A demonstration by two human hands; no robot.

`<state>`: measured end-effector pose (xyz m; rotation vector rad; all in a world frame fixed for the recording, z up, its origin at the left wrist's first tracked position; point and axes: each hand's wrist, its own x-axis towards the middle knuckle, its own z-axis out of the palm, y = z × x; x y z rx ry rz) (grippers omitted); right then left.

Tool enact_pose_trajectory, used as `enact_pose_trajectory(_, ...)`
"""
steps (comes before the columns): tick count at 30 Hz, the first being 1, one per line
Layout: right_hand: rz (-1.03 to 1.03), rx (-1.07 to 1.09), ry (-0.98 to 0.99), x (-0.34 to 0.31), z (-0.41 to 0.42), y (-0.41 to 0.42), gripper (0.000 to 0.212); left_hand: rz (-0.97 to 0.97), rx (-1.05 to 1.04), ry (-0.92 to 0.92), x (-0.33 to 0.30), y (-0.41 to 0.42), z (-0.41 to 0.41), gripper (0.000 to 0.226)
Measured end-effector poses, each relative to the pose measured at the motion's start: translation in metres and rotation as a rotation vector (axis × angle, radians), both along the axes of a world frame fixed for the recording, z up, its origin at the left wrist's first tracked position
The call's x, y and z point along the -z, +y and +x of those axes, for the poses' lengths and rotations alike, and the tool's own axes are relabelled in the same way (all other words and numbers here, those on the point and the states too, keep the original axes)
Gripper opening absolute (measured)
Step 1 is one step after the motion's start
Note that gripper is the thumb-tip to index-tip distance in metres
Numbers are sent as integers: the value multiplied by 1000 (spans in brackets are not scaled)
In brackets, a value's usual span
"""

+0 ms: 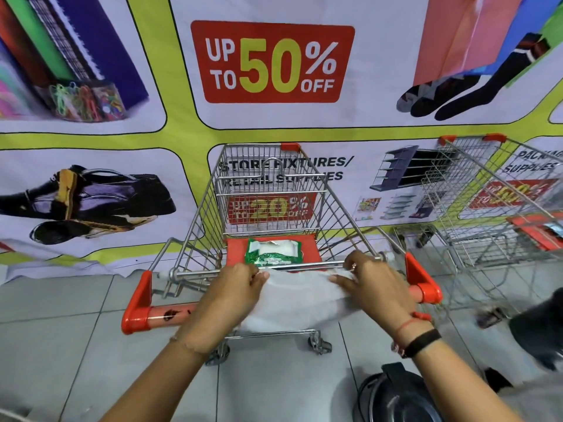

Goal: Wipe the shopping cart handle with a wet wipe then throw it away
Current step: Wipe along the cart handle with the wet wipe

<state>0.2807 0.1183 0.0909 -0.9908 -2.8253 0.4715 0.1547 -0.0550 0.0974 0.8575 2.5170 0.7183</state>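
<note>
A wire shopping cart (201,205) stands in front of me with an orange-red handle (170,313) running across its near end. A white wet wipe (297,295) is spread out over the middle of the handle. My left hand (231,292) grips the wipe's left edge and my right hand (371,281) grips its right edge, both resting at the handle. A green pack of wet wipes (272,252), open at the top, lies on the cart's red child seat.
A second wire cart (487,190) stands to the right. A large sales banner (274,62) covers the wall just beyond the carts. A black round bin lid (393,394) sits on the tiled floor at the lower right, beside a dark object (539,330).
</note>
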Motion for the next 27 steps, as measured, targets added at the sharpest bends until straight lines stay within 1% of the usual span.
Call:
enact_pose_trajectory(2, -76, 57, 85, 1, -1, 0, 42, -35, 7, 163, 2, 0, 1, 34)
enact_pose_trajectory(5, -288, 136, 124, 1, -5, 5, 41, -89, 14, 340, 6, -2, 3, 30)
enact_pose_trajectory(8, -544, 135, 142, -3, -3, 19, 34, -156, 29, 441, 10, -2, 2, 30)
enact_pose_trajectory(10, -735, 160, 213, -9, 0, 25, 35, -213, 15, 456, 15, -3, -1, 32)
enact_pose_trajectory(11, -747, 160, 264, -10, 1, 23, 36, -234, 2, 452, 16, -3, -2, 32)
enact_pose_trajectory(12, -619, 147, 299, -10, 2, 16, 36, -247, -6, 446, 17, -2, -2, 31)
enact_pose_trajectory(14, -120, 49, 354, -3, -1, -12, 31, -264, -17, 424, 19, 0, -3, 31)
enact_pose_trajectory(15, 57, -50, 363, 1, -4, -34, 34, -267, -19, 400, 19, 1, -3, 31)
enact_pose_trajectory(16, 160, -162, 324, 7, -8, -54, 38, -262, -21, 363, 19, 2, -5, 30)
enact_pose_trajectory(17, 226, -265, 251, 15, -11, -70, 42, -240, -26, 310, 19, 2, -7, 28)
enact_pose_trajectory(19, 302, -362, 113, 29, -15, -87, 47, -119, -58, 135, 17, -4, -14, 23)
enact_pose_trajectory(20, 324, -384, 85, 35, -15, -85, 47, -32, -77, 32, 14, -11, -19, 20)
enact_pose_trajectory(21, 353, -404, 81, 40, -15, -79, 46, 49, -96, -33, 13, -21, -25, 18)
enact_pose_trajectory(22, 399, -425, 87, 45, -12, -71, 44, 91, -115, -30, 12, -35, -33, 18)
enact_pose_trajectory(23, 444, -436, 100, 49, -7, -62, 43, 88, -140, 38, 13, -50, -41, 21)
enact_pose_trajectory(25, 509, -415, 117, 53, 6, -40, 44, 38, -204, 197, 17, -80, -53, 39)
enact_pose_trajectory(26, 530, -395, 113, 54, 14, -27, 46, 51, -223, 218, 19, -90, -56, 47)
enact_pose_trajectory(27, 535, -372, 104, 55, 24, -14, 49, 87, -232, 200, 22, -97, -56, 52)
